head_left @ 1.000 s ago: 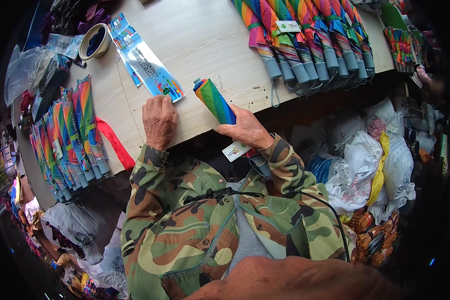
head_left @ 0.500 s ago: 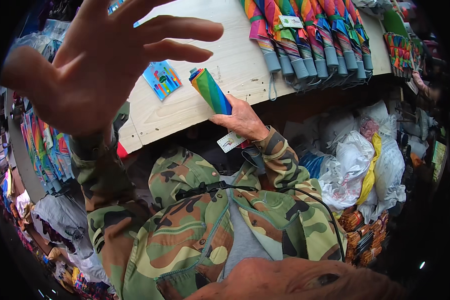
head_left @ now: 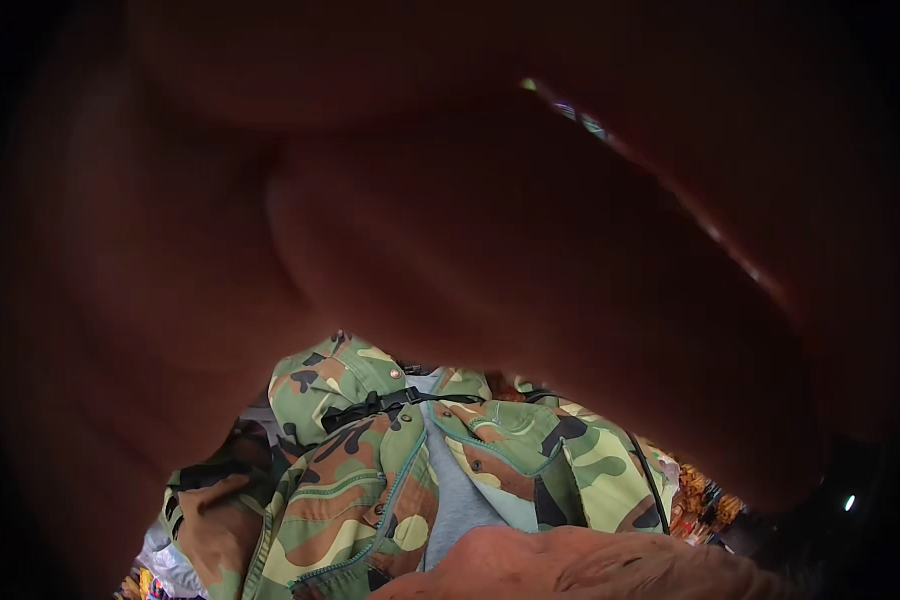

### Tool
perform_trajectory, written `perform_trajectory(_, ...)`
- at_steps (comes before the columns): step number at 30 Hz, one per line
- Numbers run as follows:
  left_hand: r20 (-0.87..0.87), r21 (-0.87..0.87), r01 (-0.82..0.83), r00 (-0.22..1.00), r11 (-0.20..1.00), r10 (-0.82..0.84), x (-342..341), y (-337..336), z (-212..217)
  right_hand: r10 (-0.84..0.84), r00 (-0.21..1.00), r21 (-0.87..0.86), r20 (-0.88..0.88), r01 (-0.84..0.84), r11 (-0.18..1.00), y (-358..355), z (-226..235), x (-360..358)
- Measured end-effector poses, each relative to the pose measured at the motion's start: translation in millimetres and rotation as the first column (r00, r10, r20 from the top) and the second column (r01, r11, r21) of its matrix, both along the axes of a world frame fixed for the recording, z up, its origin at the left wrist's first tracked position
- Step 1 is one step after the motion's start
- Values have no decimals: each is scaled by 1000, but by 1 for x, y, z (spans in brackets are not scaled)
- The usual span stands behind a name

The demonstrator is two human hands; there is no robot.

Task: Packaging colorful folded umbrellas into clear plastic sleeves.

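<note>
"One bare left hand [head_left: 400, 230], dark and out of focus, fills most of the head view, very close up. What are its fingers [head_left: 530, 290] doing?"

"At least two lie side by side, a thin slanting slit of light [head_left: 711, 232] between them at upper right. How far the hand is open overall, or whether it has hold of anything, cannot be told"

"And the right hand?"

"Hidden, its grip impossible to read. Half a second earlier it held a folded rainbow-striped umbrella near the front edge of a pale worktop; at this moment all three are out of sight, and the umbrella's exact place cannot be told"

"What shows below?"

"The wearer's teal-trimmed camouflage jacket [head_left: 320, 540], open over a grey shirt [head_left: 448, 500]. A black buckled strap [head_left: 400, 400] crosses the chest, and a black cable [head_left: 655, 490] runs down the jacket's right-hand side of the frame"

"And at the margins?"

"At lower left, whitish plastic sheeting [head_left: 175, 567] beside the sleeve [head_left: 225, 500]; at lower right, orange-brown bundles [head_left: 705, 510] beyond the jacket, and a small bright spot [head_left: 850, 503] against the dark rim"
</note>
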State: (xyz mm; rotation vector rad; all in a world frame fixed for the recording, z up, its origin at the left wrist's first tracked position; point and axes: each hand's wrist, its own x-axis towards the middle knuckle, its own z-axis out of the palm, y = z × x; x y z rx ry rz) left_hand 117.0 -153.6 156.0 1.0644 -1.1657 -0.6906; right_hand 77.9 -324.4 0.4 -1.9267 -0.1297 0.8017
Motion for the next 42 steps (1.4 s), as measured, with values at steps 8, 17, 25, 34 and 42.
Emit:
perform_trajectory(8, -58, -180, -298, 954, 937, 293, -12, 24, 23, -48, 998, 16, -34, 48, 999, -4, 5, -3)
perform_trajectory(17, 28, -249, -350, 930, 903, 368, -22, 38, 51, -32, 999, 87, 0, 32, 996, 1, -11, -1)
perform_trajectory(25, 103, -213, -297, 941, 931, 323, -23, 49, 62, -45, 999, 127, 21, 42, 991, 2, -17, -1)
perform_trajectory(34, 264, -66, -987, 125, 147, 956, -31, 116, 23, -45, 999, 61, -31, 47, 997, -6, -16, -2)
perform_trajectory(42, 968, 132, -987, 108, -95, 229, -56, 118, -154, -14, 1000, 59, -15, 14, 998, 0, -5, 1)
